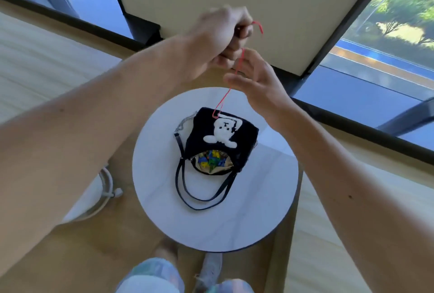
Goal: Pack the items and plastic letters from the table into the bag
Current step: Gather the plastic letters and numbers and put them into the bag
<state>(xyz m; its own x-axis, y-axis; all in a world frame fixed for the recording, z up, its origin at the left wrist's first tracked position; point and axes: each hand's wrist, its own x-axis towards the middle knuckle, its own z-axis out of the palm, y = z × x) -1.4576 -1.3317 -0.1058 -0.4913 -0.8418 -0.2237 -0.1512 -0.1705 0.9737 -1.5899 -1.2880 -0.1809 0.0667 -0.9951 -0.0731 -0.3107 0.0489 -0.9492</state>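
Bag (199,133) central on table (258,210), well inside rim.

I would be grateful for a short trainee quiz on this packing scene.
1. True or false: the bag lies on the round table with its mouth shut.
2. What does the left hand grip? A) a bag strap B) the red cord C) the chain
3. Fill in: inside the bag show coloured plastic ____.

Key: 1 false, the mouth is open; 2 B; 3 letters.
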